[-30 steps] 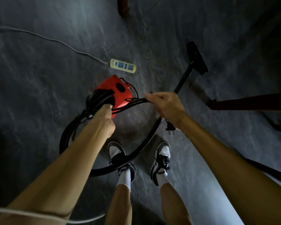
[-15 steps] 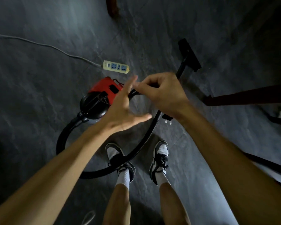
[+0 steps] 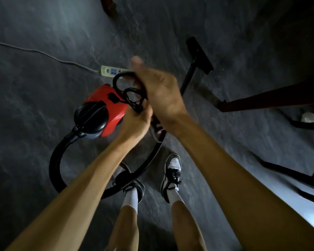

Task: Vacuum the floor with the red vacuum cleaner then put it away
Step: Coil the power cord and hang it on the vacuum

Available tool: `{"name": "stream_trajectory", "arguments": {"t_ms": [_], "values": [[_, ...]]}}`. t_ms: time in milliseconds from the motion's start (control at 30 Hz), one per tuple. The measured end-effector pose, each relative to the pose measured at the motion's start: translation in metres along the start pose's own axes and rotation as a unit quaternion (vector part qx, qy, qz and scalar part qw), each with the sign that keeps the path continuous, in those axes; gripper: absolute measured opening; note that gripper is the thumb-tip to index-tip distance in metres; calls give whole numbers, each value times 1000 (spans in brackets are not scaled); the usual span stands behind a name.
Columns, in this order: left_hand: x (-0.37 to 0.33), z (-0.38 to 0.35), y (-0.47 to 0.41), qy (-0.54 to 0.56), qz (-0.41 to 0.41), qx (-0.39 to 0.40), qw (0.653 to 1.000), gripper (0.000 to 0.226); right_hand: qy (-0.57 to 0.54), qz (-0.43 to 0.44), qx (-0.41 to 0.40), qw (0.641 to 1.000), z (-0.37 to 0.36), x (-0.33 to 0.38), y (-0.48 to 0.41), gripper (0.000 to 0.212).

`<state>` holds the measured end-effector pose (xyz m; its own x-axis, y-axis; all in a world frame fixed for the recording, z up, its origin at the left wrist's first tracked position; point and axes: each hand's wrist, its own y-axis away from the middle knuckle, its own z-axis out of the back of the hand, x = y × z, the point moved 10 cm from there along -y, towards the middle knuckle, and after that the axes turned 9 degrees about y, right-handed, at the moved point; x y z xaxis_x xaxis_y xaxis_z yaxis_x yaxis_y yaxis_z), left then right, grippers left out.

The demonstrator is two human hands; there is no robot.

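Your two hands meet in the middle of the frame, both on the black cord (image 3: 124,83) of the vacuum cleaner (image 3: 100,95). Your left hand (image 3: 136,123) has its fingers curled tight around a bundle of the cord, just right of the red body. Your right hand (image 3: 160,91) is above it with its back toward the camera and the thumb pointing to the top. One loop of the cord goes in under the thumb, so this hand holds the cord too, but its fingers are hidden behind the hand. Between the hands the cord makes a few loops, which hang in front of the red body. Something blurred hangs below your right wrist, and I cannot tell what it is. The vacuum cleaner stands on the dark floor (image 3: 34,124), a little left of the center, with its black round part toward the lower left. From there the black hose (image 3: 52,165) curves down, passes over your left foot and goes up again behind your hands. The straight tube (image 3: 188,78) continues to the upper right and ends in the flat nozzle (image 3: 199,55), which lies on the floor. Just above the vacuum cleaner lies a pale power strip (image 3: 108,70), partly covered by the cord and your right hand, and its grey cable (image 3: 43,54) runs to the left edge. Your shoes (image 3: 171,171) are at the lower center. A dark furniture leg (image 3: 270,98) crosses the right side.
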<state>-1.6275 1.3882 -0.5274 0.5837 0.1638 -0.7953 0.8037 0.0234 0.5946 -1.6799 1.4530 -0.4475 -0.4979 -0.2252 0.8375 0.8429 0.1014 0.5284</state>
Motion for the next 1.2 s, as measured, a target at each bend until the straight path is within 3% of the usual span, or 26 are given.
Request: {"name": "stream_trajectory", "arguments": {"t_ms": [67,200,333,433,500,567,633,767,900,1000,1067,1200], "values": [[-1,9,-7,77,3,-33,996,40,-21,-34,-24,999,23,-24,-10,48],[9,29,-11,259,76,-103,957,50,34,-109,-73,991,53,-102,-19,31],[5,25,-14,427,103,-21,898,57,144,-142,35,979,27,-168,-3,53],[8,18,0,481,147,-7,864,56,63,-265,29,962,17,-203,10,35],[14,12,13,507,179,6,843,56,43,-326,64,942,5,-218,18,44],[24,10,27,513,204,30,833,59,101,-307,41,945,7,-221,14,43],[31,10,37,516,218,56,827,61,163,-265,-2,950,12,-216,5,58],[37,9,50,479,233,71,843,60,194,-197,88,957,-25,-197,-12,63],[38,13,58,423,236,50,873,58,277,-163,90,943,-41,-186,-25,32],[45,30,56,383,242,44,890,58,321,-163,49,932,-32,-188,-29,34],[56,53,51,341,251,9,906,59,290,-190,13,938,-15,-199,-32,33],[68,96,38,287,240,-86,924,61,110,-275,-22,955,8,-228,-24,28]]}}
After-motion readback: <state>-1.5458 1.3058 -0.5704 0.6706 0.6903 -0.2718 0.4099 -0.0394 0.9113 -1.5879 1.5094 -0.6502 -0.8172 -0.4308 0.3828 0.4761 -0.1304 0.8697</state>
